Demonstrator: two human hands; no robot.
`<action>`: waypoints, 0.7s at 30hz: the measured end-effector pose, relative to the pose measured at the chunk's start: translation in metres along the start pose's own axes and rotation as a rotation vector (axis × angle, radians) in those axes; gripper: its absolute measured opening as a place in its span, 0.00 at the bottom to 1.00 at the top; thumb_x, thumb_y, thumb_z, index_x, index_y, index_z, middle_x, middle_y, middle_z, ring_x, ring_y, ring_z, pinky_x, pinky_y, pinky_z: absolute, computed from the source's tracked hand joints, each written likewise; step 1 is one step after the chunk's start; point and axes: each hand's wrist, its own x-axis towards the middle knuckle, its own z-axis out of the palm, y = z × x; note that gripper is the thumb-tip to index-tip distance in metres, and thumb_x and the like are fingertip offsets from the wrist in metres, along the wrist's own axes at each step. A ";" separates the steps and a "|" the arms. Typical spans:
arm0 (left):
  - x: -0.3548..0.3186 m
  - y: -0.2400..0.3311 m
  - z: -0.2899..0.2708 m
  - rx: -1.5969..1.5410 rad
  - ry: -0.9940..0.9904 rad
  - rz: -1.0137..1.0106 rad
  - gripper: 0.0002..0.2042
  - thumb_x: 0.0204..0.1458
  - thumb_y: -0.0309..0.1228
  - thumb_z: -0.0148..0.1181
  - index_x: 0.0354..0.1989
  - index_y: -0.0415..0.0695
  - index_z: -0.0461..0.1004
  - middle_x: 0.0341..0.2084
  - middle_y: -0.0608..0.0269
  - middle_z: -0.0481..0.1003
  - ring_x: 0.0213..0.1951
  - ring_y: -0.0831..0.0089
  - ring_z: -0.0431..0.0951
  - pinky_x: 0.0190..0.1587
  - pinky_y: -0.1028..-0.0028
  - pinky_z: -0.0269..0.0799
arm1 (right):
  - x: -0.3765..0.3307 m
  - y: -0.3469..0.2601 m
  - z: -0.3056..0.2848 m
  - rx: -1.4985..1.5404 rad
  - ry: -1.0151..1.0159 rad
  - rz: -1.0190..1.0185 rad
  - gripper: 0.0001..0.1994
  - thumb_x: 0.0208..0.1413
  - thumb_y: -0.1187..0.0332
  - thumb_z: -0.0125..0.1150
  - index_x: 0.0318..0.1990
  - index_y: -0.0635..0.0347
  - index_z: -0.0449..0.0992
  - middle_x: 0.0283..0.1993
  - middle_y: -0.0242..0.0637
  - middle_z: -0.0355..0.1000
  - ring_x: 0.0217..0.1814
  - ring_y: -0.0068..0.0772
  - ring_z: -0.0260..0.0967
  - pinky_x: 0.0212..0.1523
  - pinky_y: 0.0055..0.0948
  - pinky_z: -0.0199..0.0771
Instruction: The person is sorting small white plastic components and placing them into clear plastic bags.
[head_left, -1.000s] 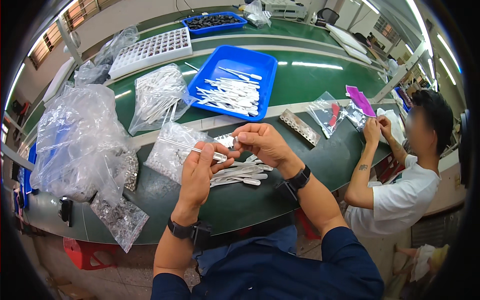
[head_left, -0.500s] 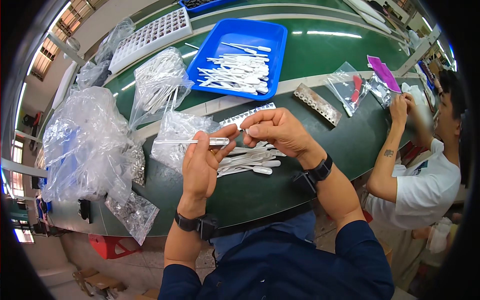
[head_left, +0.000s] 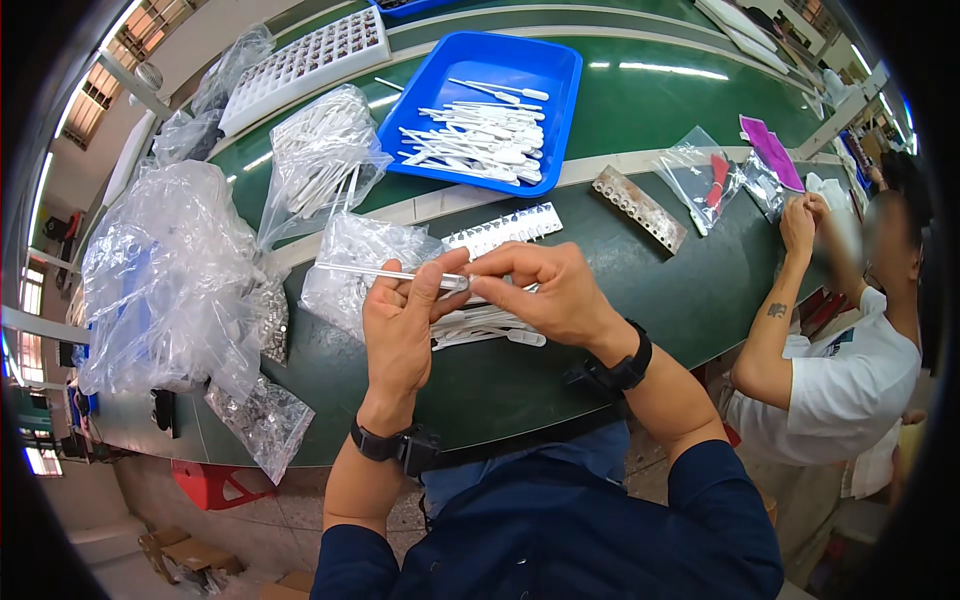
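Note:
My left hand holds a clear plastic dropper pipette between thumb and fingers, its thin stem pointing left and its bulb toward my right hand. The right hand has thumb and fingertips pinched together at the bulb's end; whatever sits between them is too small or hidden to make out. Beneath my hands lies a pile of similar white pipettes, partly covered by them. Just behind is a white strip with a row of small dark parts along it.
A blue tray of pipettes stands at the back, beside a bag of pipettes. Clear bags crowd the left. A rusty metal block with holes lies right of centre. A co-worker sits at the right.
My right hand has come down and left, bringing its fingertips onto the pipette's bulb end. The left hand still holds the pipette, tilted slightly more downward toward the bulb.

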 end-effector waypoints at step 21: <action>-0.004 -0.011 0.007 -0.042 -0.022 -0.010 0.11 0.69 0.34 0.54 0.45 0.36 0.73 0.46 0.57 0.77 0.47 0.70 0.80 0.53 0.68 0.79 | 0.000 0.009 0.016 -0.257 0.138 -0.283 0.07 0.54 0.75 0.70 0.40 0.63 0.82 0.38 0.38 0.77 0.37 0.29 0.78 0.36 0.25 0.80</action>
